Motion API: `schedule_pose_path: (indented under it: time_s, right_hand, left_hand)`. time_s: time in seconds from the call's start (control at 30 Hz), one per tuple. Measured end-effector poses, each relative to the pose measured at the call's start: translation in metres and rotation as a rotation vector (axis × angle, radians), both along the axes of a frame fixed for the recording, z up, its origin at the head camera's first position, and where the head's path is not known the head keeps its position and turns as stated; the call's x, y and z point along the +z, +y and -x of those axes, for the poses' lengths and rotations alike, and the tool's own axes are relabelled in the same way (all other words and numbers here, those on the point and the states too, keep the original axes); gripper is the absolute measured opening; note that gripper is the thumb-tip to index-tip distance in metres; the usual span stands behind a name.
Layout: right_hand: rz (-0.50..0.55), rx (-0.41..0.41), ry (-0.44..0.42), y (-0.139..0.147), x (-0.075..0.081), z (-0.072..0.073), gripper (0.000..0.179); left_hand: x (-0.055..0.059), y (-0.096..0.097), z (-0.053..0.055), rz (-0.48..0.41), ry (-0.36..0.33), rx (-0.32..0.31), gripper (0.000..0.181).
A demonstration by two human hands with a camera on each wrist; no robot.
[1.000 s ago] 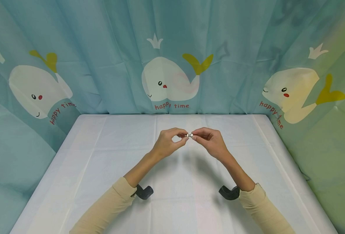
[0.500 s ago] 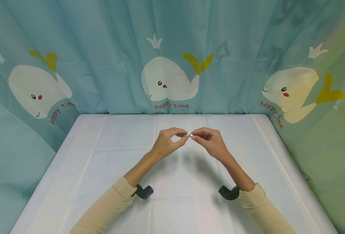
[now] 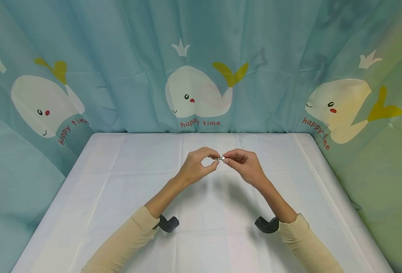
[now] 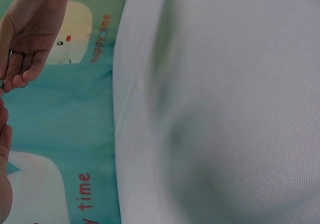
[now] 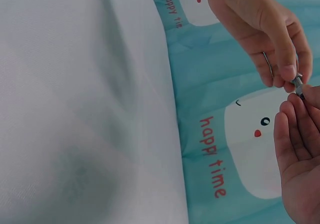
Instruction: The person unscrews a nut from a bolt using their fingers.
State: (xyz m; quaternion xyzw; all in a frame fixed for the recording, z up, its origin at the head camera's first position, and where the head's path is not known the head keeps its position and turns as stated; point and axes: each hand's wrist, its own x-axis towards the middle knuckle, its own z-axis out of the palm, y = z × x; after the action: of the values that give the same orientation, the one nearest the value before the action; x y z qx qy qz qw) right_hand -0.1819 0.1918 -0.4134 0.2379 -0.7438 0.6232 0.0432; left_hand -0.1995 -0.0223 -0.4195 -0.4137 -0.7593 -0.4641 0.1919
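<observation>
Between my two hands, above the far half of the table, is a small silver bolt (image 3: 220, 159), lying roughly level. Its threaded shank (image 5: 298, 82) shows in the right wrist view. My left hand (image 3: 193, 167) has thumb and index finger curled round the left end, with a small gap showing between the tips. With thumb and fingers, my right hand (image 3: 248, 167) pinches the other end, where a wider silver part is mostly covered; I cannot tell its exact shape. In the left wrist view the bolt is nearly cut off at the edge.
A white cloth covers the table (image 3: 207, 242). Blue-green curtains (image 3: 132, 98) printed with whales stand behind it and at both sides. A dark curved piece is on each wrist, the left piece (image 3: 169, 224) and the right piece (image 3: 266, 225), just above the cloth.
The left thumb and index finger have parted slightly at the bolt's left end, and the index finger has risen a little. My right hand stays almost still with its end of the bolt.
</observation>
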Motion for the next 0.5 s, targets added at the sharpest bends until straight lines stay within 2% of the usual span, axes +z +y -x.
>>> schedule_pose_path:
  time_s: [0.17,0.5]
  right_hand:
    - [0.000,0.006,0.007,0.0001,-0.0006,-0.0001,0.013]
    - [0.007,0.017,0.019,-0.0007,0.0000,-0.0013,0.013]
  left_hand:
    - [-0.0004,-0.0013,-0.0004,0.008,-0.020,0.023,0.012]
    - [0.0017,-0.0031,0.0001,0.017,-0.073,0.026,0.008]
